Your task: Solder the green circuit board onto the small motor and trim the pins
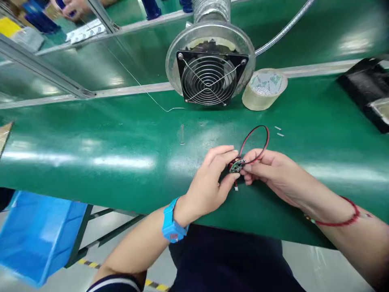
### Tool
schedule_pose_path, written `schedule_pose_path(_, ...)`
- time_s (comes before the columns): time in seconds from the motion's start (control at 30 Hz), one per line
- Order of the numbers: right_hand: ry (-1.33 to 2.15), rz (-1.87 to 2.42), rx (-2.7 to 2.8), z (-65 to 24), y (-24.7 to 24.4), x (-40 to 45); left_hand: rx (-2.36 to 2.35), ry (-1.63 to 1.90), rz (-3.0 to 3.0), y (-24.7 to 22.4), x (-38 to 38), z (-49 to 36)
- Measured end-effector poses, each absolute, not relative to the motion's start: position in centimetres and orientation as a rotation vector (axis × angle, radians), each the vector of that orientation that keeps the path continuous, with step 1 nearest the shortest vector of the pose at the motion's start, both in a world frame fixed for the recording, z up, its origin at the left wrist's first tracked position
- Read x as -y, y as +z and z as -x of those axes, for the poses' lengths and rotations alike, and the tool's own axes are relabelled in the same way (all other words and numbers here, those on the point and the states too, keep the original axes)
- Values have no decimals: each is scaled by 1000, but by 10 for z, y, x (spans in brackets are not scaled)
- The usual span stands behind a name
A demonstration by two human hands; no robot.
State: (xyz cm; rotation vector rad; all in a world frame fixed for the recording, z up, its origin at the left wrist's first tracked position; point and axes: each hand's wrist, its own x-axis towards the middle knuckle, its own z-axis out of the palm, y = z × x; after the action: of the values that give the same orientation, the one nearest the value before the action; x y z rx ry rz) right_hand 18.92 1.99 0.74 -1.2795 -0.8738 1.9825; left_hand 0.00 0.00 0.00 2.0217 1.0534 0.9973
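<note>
While the left hand (209,182) is steadying a round circuit board (236,166), the right hand (267,170) is working at its edge

As I am looking along the green bench (121,134), a blue bin (33,235) is sitting below its edge at far left, presumably within reach without crowding the surface. Beyond the metal frame, a co-worker's hand (74,9) is holding something dark blue. Farther right, a fine pale strand (146,91) is trailing down onto the bench. A caged fan (209,81) is standing behind the hands and facing them, apparently so as to move air across this spot.

The left hand is pinching the circuit board by its rim, fingers on the far side and thumb on the near side, probably to leave the face exposed. The board is lying between both hands, tilted; whether it is touching the bench I cannot tell. Just below it, a white connector (236,188) is showing. Red-and-black wires (268,138) are arching above, perhaps bent away for clearance. The right hand's thumb and forefinger are closing together at the board's right edge, seemingly on these wires; the exact contact is too small to judge.

Beside the fan, a tape roll (264,91) is resting, and small white scraps (280,134) are lying nearer. At far right, a black holder (363,89) is standing, blurred.
</note>
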Motion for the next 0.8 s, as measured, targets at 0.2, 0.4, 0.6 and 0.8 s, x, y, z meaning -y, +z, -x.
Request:
schedule_pose_path(0.2, 2003, 1284, 854, -189, 7, -17, -1034, 998, -1971, -1, 1, 0)
schedule_pose_path(0.4, 2032, 1209, 897, -192, 8, -16, -980, 965, -1429, 1, 2, -3)
schedule_pose_path(0.6, 1902, 1197, 1009, -188, 12, -11, -893, 935, -1128, 4, 0, -5)
schedule_pose_path(0.8, 1943, 1147, 891, -186, 15, -11, -802, 934, -1073, 5, -3, -4)
